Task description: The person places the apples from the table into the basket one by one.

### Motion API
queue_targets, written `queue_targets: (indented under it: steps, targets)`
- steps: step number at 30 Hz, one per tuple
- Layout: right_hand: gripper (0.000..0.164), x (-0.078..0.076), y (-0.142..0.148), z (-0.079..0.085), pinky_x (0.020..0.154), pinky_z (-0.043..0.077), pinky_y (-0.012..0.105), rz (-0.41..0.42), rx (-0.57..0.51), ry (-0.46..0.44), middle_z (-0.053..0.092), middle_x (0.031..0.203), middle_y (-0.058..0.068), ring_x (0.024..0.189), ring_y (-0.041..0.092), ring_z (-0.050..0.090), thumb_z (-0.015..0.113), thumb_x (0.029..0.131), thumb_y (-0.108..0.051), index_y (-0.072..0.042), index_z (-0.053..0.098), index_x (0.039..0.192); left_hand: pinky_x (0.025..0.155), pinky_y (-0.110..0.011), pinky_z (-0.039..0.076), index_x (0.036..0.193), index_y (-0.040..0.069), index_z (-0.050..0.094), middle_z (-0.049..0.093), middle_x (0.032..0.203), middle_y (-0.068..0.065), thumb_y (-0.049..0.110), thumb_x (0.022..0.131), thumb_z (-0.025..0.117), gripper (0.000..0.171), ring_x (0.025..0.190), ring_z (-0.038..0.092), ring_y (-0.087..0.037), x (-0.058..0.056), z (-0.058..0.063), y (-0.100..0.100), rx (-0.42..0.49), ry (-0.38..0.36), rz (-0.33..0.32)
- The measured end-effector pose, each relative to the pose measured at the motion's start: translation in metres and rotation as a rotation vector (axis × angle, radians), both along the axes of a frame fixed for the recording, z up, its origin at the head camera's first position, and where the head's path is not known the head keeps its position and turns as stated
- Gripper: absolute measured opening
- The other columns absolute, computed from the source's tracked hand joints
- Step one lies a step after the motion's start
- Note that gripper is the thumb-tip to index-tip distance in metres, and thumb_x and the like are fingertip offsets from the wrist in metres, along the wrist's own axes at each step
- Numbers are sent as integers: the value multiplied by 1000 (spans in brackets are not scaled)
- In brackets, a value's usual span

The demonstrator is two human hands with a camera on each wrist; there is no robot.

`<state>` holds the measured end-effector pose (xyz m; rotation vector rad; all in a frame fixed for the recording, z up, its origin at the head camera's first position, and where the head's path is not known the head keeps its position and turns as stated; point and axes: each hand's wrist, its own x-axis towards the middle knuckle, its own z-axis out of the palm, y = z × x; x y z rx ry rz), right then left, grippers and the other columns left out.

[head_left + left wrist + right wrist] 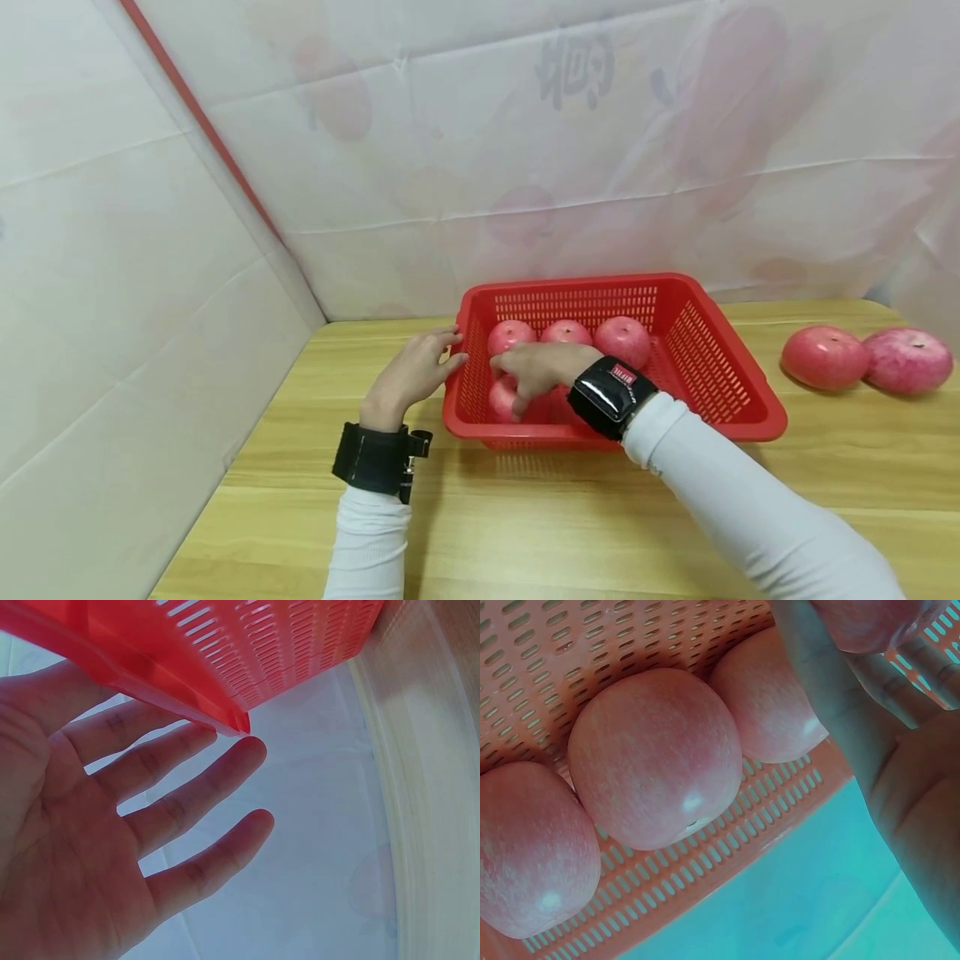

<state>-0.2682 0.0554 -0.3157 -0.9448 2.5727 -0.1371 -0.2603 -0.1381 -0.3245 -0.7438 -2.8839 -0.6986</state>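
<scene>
A red plastic basket [738, 429] holds several pink-red apples. Three of them, a left apple [512, 335], a middle apple [567, 331] and a right apple [624, 340], line its back side. My right hand [543, 367] reaches down inside, thumb and fingers around the front-left apple [502, 402]; in the right wrist view this gripped apple [877, 622] shows at the top right. Part of the basket's front is hidden behind that hand and wrist. At the left rim, my left hand [416, 367] touches the basket with fingers extended and spread, as the left wrist view shows.
Two more apples, one plain red [825, 358] and one streaked [907, 361], sit side by side on the wooden table [525, 533], right of the basket. A pale printed sheet [465, 167] hangs behind the table, another along its left side.
</scene>
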Motion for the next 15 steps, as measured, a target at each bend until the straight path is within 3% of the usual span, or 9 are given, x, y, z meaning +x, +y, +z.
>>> queue_targets:
  steps: [7, 12, 15]
  targets:
    - [58, 0, 2, 0, 76, 45, 30, 20, -72, -9, 53, 96, -2, 87, 12, 47, 76, 68, -31, -9, 51, 116, 82, -38, 50, 121, 1, 55, 49, 128, -14, 17, 86, 60, 38, 104, 51, -24, 0, -1, -2, 8, 2, -6]
    - [68, 0, 16, 7, 88, 43, 39, -48, -166, -15, 53, 116, 7, 103, 17, 46, 73, 71, -40, -9, 46, 126, 83, -38, 50, 121, 2, 54, 48, 130, -13, 18, 86, 60, 39, 106, 49, -23, 0, -1, -2, -2, 8, -4]
    - [70, -1, 25, 13, 87, 44, 41, -79, -194, 11, 52, 119, 8, 105, 18, 46, 72, 72, -43, -12, 44, 128, 83, -38, 49, 122, 2, 54, 48, 130, -12, 18, 86, 61, 40, 107, 49, -23, 0, 0, -1, -4, 6, 1]
